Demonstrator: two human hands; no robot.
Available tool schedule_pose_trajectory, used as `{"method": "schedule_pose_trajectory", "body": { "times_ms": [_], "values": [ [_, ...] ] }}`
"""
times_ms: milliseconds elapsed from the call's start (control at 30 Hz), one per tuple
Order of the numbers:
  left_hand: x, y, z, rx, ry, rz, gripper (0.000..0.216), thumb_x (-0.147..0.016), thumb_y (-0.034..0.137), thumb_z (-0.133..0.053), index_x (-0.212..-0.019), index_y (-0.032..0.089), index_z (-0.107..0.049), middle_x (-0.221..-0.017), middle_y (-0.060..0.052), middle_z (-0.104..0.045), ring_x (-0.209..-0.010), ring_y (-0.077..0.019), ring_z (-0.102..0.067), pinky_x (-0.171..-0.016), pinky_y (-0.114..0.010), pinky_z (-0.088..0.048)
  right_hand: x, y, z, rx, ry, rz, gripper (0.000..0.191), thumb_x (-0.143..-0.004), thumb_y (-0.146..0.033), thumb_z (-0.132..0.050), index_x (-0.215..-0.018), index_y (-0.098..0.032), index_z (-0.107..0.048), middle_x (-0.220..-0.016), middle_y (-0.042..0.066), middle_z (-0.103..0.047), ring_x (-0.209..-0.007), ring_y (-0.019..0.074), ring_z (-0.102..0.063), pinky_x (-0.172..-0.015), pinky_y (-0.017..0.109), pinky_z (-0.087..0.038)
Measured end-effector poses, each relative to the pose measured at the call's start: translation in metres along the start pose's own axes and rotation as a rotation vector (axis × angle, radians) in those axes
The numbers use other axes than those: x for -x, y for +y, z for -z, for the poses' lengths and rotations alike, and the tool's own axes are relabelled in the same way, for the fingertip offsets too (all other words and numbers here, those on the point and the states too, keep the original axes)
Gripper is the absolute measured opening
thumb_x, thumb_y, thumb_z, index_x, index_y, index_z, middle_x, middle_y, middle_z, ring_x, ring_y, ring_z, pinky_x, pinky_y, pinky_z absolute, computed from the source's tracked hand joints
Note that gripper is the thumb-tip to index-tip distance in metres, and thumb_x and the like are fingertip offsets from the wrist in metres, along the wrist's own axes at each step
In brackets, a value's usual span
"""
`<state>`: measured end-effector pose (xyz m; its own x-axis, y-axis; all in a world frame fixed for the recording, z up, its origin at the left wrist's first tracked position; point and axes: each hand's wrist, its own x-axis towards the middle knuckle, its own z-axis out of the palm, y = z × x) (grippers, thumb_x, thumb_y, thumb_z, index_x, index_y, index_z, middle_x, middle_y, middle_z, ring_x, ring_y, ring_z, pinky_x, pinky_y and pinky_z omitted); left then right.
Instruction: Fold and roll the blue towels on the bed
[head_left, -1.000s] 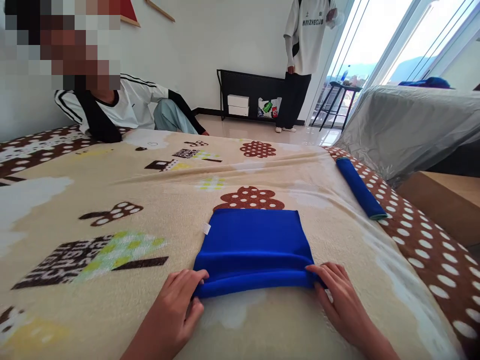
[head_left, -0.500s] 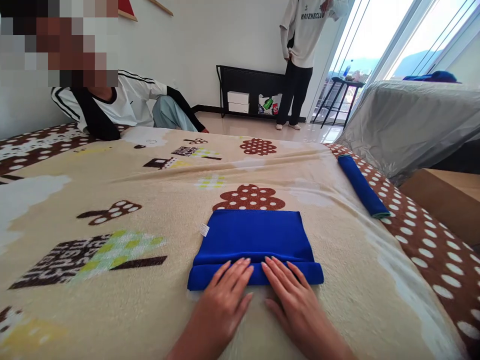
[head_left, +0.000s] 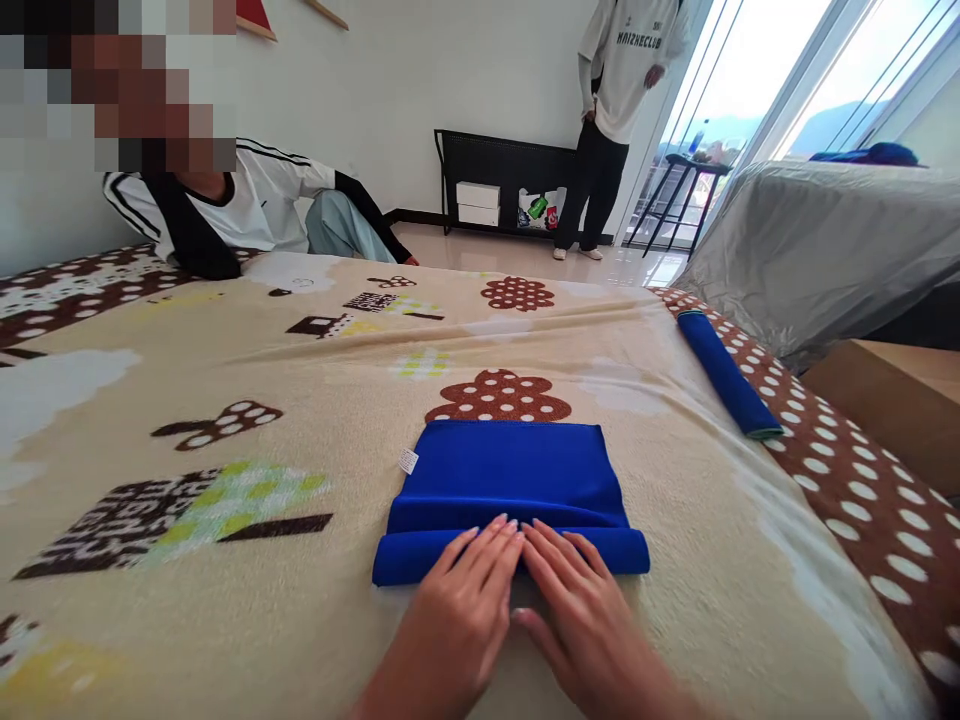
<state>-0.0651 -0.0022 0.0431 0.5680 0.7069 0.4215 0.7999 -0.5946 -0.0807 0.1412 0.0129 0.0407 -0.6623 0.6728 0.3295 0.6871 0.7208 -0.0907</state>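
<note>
A blue towel (head_left: 517, 460) lies on the patterned blanket (head_left: 360, 430), its near end rolled up and its far part flat. A small white label sticks out at its left edge. My left hand (head_left: 469, 595) rests on the roll left of the middle, fingers stretched out. Close beside it my right hand (head_left: 577, 590) lies on the roll too, fingers extended over the top. The index fingers of both hands nearly meet. Both palms face down, and neither hand grips the fabric.
Another rolled blue towel (head_left: 727, 375) lies on the blanket's brown dotted border at right. Beyond are a cardboard box (head_left: 885, 400) and a plastic-covered piece of furniture (head_left: 825, 230). One person (head_left: 277, 200) leans on the bed at far left; another (head_left: 622, 90) stands by the window.
My hands have moved closer together on the roll. The roll looks slightly thicker, with a fold of fabric raised just beyond it. The standing person has shifted and lowered an arm.
</note>
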Motion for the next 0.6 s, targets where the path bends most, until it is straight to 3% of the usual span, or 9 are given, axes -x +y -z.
{"method": "schedule_pose_trajectory", "body": {
  "times_ms": [100, 200, 300, 367, 433, 500, 600],
  "values": [
    [0.0, -0.008, -0.009, -0.014, -0.042, 0.017, 0.046, -0.098, 0.024, -0.045, -0.143, 0.013, -0.049, -0.144, -0.005, -0.057, -0.131, -0.0178, -0.055, -0.105, -0.034, -0.04, 0.0, 0.009, -0.005, 0.012, -0.067, -0.044, 0.053, -0.103, -0.043, -0.042, -0.15, -0.02, -0.04, -0.153, 0.001, -0.046, -0.139, 0.02, -0.046, -0.11, 0.04, -0.039],
    [0.029, -0.036, -0.016, -0.045, -0.035, 0.154, 0.046, -0.101, 0.035, -0.046, -0.144, 0.018, -0.048, -0.142, -0.004, -0.06, -0.126, -0.0177, -0.058, -0.101, -0.035, -0.041, 0.028, 0.043, -0.013, 0.105, -0.056, -0.146, 0.054, -0.103, -0.044, -0.043, -0.151, -0.02, -0.039, -0.151, 0.002, -0.048, -0.136, 0.0205, -0.049, -0.108, 0.043, -0.04],
    [0.062, -0.06, -0.014, -0.069, -0.018, 0.268, 0.046, -0.1, 0.033, -0.046, -0.145, 0.02, -0.047, -0.141, -0.004, -0.061, -0.127, -0.019, -0.058, -0.109, -0.038, -0.032, 0.058, 0.074, -0.016, 0.201, 0.021, -0.241, 0.054, -0.102, -0.047, -0.044, -0.148, -0.019, -0.043, -0.15, 0.005, -0.05, -0.135, 0.0235, -0.051, -0.105, 0.045, -0.04],
    [0.07, -0.065, -0.01, -0.09, 0.012, 0.293, 0.047, -0.098, 0.029, -0.048, -0.144, 0.019, -0.049, -0.137, -0.006, -0.063, -0.125, -0.022, -0.06, -0.115, -0.043, -0.024, 0.065, 0.081, -0.015, 0.241, 0.071, -0.276, 0.053, -0.102, -0.049, -0.044, -0.145, -0.017, -0.047, -0.149, 0.008, -0.05, -0.135, 0.0257, -0.051, -0.106, 0.046, -0.038],
    [0.063, -0.059, -0.006, -0.111, 0.064, 0.281, 0.045, -0.096, 0.023, -0.049, -0.141, 0.019, -0.053, -0.13, -0.008, -0.068, -0.12, -0.0248, -0.064, -0.116, -0.048, -0.021, 0.059, 0.074, -0.011, 0.254, 0.102, -0.273, 0.051, -0.101, -0.048, -0.045, -0.142, -0.017, -0.051, -0.151, 0.009, -0.047, -0.138, 0.0274, -0.048, -0.109, 0.048, -0.035],
    [0.043, -0.046, -0.004, -0.085, 0.082, 0.215, 0.047, -0.094, 0.018, -0.047, -0.14, 0.018, -0.054, -0.127, -0.008, -0.07, -0.118, -0.024, -0.065, -0.113, -0.045, -0.029, 0.042, 0.058, -0.008, 0.232, 0.089, -0.223, 0.051, -0.102, -0.046, -0.046, -0.144, -0.018, -0.049, -0.155, 0.008, -0.042, -0.142, 0.0266, -0.043, -0.112, 0.047, -0.033],
    [0.012, -0.028, -0.004, 0.054, -0.042, 0.075, 0.051, -0.097, 0.022, -0.045, -0.148, 0.02, -0.045, -0.14, -0.007, -0.061, -0.126, -0.0195, -0.06, -0.105, -0.035, -0.043, 0.016, 0.038, -0.008, 0.13, -0.035, -0.112, 0.057, -0.103, -0.046, -0.042, -0.153, -0.019, -0.038, -0.157, 0.004, -0.039, -0.143, 0.0216, -0.041, -0.112, 0.041, -0.038]
  ]
}}
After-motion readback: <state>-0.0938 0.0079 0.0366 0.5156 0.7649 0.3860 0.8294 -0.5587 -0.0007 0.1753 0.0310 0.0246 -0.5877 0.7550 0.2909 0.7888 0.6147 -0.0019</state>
